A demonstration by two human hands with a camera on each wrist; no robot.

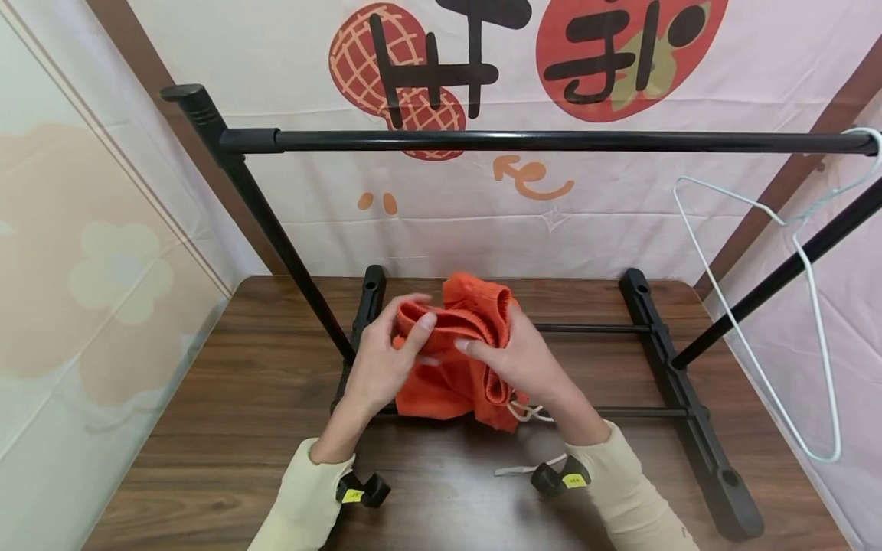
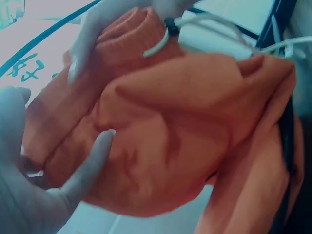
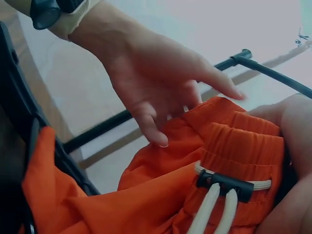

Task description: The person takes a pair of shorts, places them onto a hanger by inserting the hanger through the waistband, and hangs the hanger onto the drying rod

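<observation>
An orange garment (image 1: 441,383) with a gathered elastic band is bunched up over the rack's base. My right hand (image 1: 527,356) holds its right side, thumb in front and fingers largely hidden behind the cloth. My left hand (image 1: 389,356) is at the left edge, its thumb in front of the rolled opening. The left wrist view shows the left fingers (image 2: 19,112) spread beside the fabric. In the right wrist view the left hand (image 3: 151,68) looks loose, fingers slightly bent. A pale drawstring (image 3: 209,209) runs through a black cord lock (image 3: 226,187) at the band.
A black garment rack (image 1: 482,141) stands on the brown wooden table (image 1: 227,428). One white wire hanger (image 1: 827,344) hangs at the right end of its bar. Printed fabric walls (image 1: 310,229) enclose the back and sides.
</observation>
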